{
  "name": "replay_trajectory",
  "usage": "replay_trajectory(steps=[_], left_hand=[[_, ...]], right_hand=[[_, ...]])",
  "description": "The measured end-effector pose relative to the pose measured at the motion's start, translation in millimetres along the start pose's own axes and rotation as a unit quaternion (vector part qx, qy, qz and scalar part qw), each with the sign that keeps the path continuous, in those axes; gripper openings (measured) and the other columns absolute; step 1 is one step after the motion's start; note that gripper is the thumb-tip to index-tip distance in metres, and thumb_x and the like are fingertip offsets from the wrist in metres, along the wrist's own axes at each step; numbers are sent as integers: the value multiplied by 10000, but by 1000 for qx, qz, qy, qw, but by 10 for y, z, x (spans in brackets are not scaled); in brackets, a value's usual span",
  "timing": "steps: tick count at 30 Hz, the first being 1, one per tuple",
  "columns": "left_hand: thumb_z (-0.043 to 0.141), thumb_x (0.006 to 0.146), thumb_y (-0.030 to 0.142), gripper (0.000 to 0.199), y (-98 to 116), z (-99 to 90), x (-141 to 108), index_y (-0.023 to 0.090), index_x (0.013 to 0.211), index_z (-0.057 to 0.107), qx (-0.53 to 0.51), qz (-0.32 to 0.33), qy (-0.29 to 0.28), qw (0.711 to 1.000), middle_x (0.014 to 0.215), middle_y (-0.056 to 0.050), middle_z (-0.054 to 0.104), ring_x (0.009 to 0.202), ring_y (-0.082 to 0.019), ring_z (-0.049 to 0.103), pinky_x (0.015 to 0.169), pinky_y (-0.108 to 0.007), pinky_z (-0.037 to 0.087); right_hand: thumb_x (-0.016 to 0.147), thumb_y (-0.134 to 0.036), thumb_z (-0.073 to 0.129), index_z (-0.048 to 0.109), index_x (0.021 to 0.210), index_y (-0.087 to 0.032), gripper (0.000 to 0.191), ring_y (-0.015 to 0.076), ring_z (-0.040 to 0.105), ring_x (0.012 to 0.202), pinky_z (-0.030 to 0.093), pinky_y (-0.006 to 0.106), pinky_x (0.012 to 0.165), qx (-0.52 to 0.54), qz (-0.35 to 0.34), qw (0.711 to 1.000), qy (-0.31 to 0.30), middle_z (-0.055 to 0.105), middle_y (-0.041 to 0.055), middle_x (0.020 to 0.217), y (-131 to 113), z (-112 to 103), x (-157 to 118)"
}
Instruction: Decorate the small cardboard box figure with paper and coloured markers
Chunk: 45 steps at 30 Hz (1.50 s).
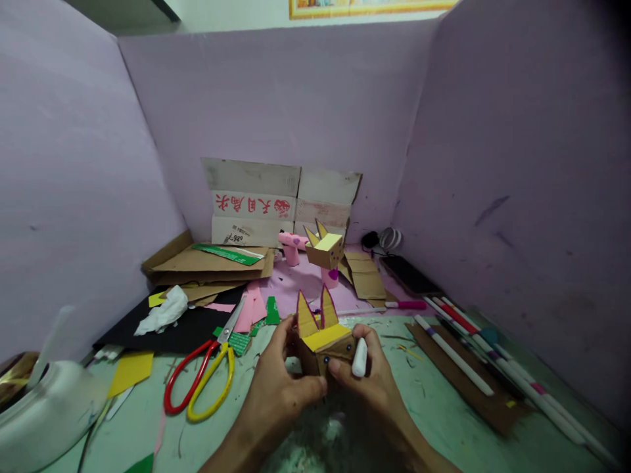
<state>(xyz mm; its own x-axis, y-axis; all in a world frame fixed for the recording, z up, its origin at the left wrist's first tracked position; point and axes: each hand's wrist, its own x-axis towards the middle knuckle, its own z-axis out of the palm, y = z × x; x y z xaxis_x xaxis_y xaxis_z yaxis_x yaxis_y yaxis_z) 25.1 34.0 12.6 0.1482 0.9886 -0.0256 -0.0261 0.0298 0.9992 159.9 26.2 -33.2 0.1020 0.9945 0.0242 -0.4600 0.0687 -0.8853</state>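
Nearest, the person's left hand [279, 374] is curled partway around the left side of an eared box [328, 343], thumb along its lower front. The right hand [377, 371] closes on the other side, thumb tip against the face with the dark dots [326, 360]; a white pen-like stick [359, 359] is tucked in its fingers. The box is held up above the table [428, 407], in front of the person.

Its dotted face turns toward the person and a little right — ears [307, 316] pointing up from the yellow top. The long axis seems to run left to right, the right end slightly farther off.

The step in hand looks like steadying and checking that face; any further mark would call for a firm left grip and a freed pen.

Beyond the left hand lie scissors [224, 336]; farther back, a similar eared model [324, 252] — its dotted face turned right — stands on a pink tube [329, 278].
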Motion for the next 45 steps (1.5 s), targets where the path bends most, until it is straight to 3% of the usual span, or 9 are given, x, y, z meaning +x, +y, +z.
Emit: replay_trajectory(steps=[5,12,17,21,27,33,38,45], left_hand=[[739,544,177,812,-25,5,-28,125,1307,467,26,20,5,999,1177,-136,645,1142,-321,553,817,-328,508],[708,541,198,871,24,79,-66,79,1344,392,23,-12,31,999,1116,-165,632,1024,-311,592,666,-297,550],[667,505,179,885,92,144,-87,46,1339,404,32,-19,74,997,1038,-149,635,984,-298,611,647,-265,558],[674,523,128,880,102,161,-103,96,1365,425,36,-29,74,996,1021,-137,661,899,-291,654,650,-286,566],[695,545,128,877,37,163,-111,104,1382,433,21,-9,97,995,1126,-162,647,1003,-319,642,681,-283,572],[769,498,208,987,19,64,-42,73,1400,392,-24,-19,39,999,1144,-159,641,1056,-318,590,683,-262,551],[736,511,178,1004,-55,55,-19,80,1427,335,-11,-6,49,999,1138,-158,649,1047,-312,603,695,-270,538],[727,497,171,1026,-65,126,-53,90,1435,320,-25,-14,65,997,1133,-163,642,1078,-318,605,726,-267,544]], right_hand=[[600,-386,824,357,953,-279,595,122,576,590,419,191,509,7,6,1000,2,652,-53,753,19,1,6],[612,-317,763,365,943,-258,520,122,552,564,388,191,489,-43,2,999,18,635,-59,677,4,19,2],[621,-374,735,387,969,-259,505,144,589,611,405,205,502,-47,-20,998,28,646,-40,737,124,-10,13],[631,-398,697,395,974,-266,475,171,609,652,446,238,562,-68,-44,996,38,634,-46,723,207,-12,30],[612,-277,676,386,936,-259,435,147,567,584,391,227,518,-107,-34,992,64,629,-55,686,87,42,8],[588,-390,797,386,938,-271,552,169,611,624,390,220,500,36,24,999,7,653,-43,715,-35,27,11],[562,-427,854,384,929,-269,617,178,650,694,406,217,524,40,9,999,9,686,-14,824,-25,30,14],[570,-431,842,378,927,-268,607,147,597,594,428,217,531,4,-12,1000,15,648,-52,685,28,5,38]])
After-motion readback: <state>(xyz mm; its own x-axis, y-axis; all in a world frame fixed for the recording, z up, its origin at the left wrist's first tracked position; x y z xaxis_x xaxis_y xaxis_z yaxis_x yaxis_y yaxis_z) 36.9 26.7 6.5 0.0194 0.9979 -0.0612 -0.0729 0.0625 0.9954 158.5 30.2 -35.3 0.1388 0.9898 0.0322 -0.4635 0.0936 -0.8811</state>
